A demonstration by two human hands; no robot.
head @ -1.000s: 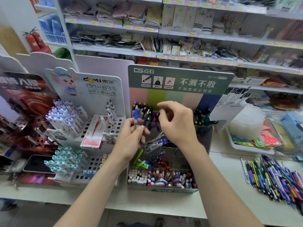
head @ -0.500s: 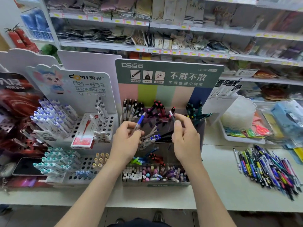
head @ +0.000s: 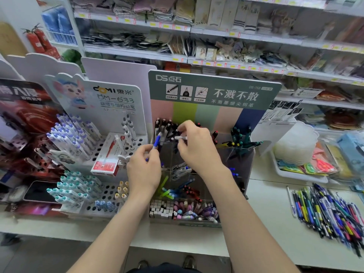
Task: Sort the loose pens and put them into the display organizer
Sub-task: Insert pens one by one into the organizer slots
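A clear tiered display organizer point(head: 239, 154) with a green header card stands on the counter, its compartments holding grouped pens. My left hand point(head: 144, 170) grips a blue pen point(head: 157, 141) upright in front of the organizer's upper left compartment. My right hand point(head: 197, 146) pinches a white-barrelled pen point(head: 181, 137) over the back row, beside the black-capped pens point(head: 164, 125). A heap of loose mixed-colour pens point(head: 327, 211) lies on the counter at the right.
A white Domi pen stand point(head: 94, 154) with a red box leaning on it sits left of the organizer. A white tray point(head: 295, 174) of packets stands at the right. Stocked shelves point(head: 216, 62) rise behind the counter. A dark phone point(head: 37, 192) lies at far left.
My right hand moved left and up from the organizer's middle to the back-left row with a pen. The left hand has kept hold of its blue pen, tilting it more upright.
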